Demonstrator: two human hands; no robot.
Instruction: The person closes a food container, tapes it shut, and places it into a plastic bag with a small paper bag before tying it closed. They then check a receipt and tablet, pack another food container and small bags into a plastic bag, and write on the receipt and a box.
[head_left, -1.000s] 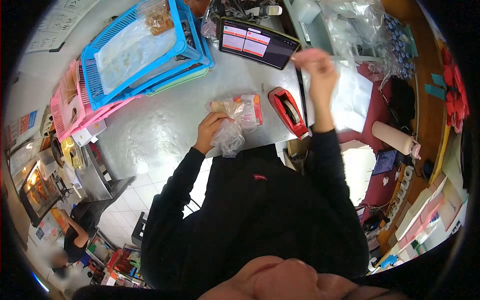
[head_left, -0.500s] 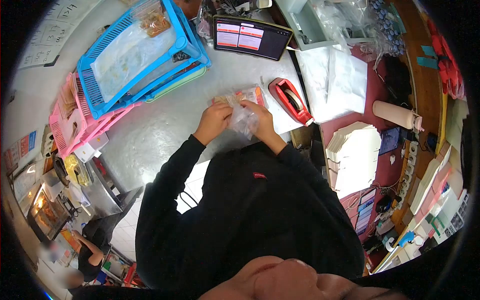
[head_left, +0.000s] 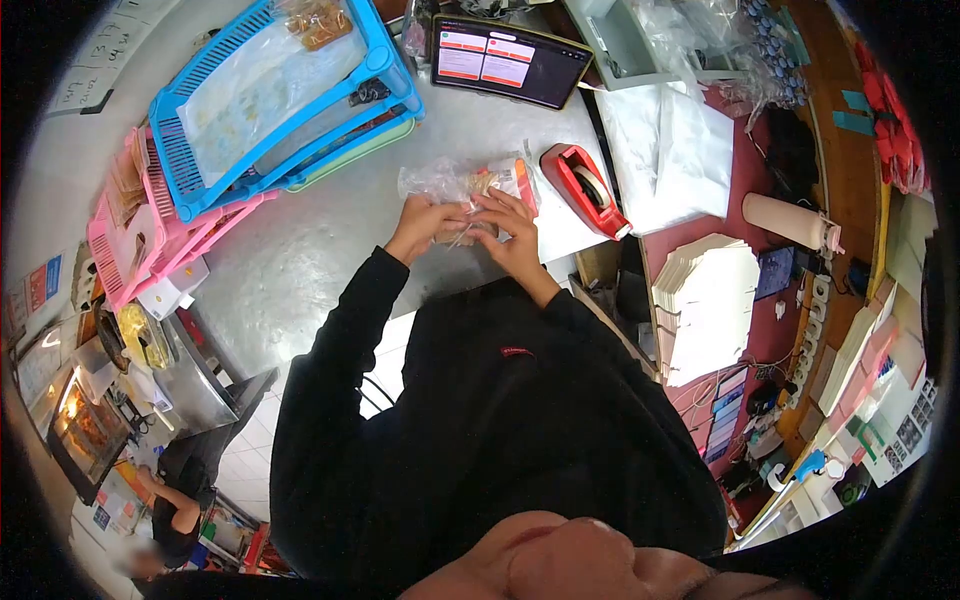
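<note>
At the near edge of the metal table, my left hand (head_left: 424,228) is closed on a clear plastic bag (head_left: 425,180), whose crinkled film spreads beyond my fingers. My right hand (head_left: 513,240) meets it from the right, its fingers bent and partly apart, thumb and fingertips on the bag's near part. What the bag contains is mostly hidden by my hands. Just beyond them lie a small tan bundle (head_left: 483,181), too small to name, and an orange-and-white printed packet (head_left: 517,182). A red tape dispenser (head_left: 585,190) stands to the right of my right hand.
A tablet (head_left: 510,62) is propped at the back. Stacked blue trays (head_left: 385,62) and pink baskets (head_left: 112,268) stand to the left. White plastic sheets (head_left: 665,155), a pink bottle (head_left: 790,225) and a stack of cream cards (head_left: 705,310) lie right. Another person (head_left: 180,525) is at far lower left.
The bag has turned over: its loose film was hanging toward me and now lies on the far side. My right hand's fingers have spread more. My head view has shifted slightly.
</note>
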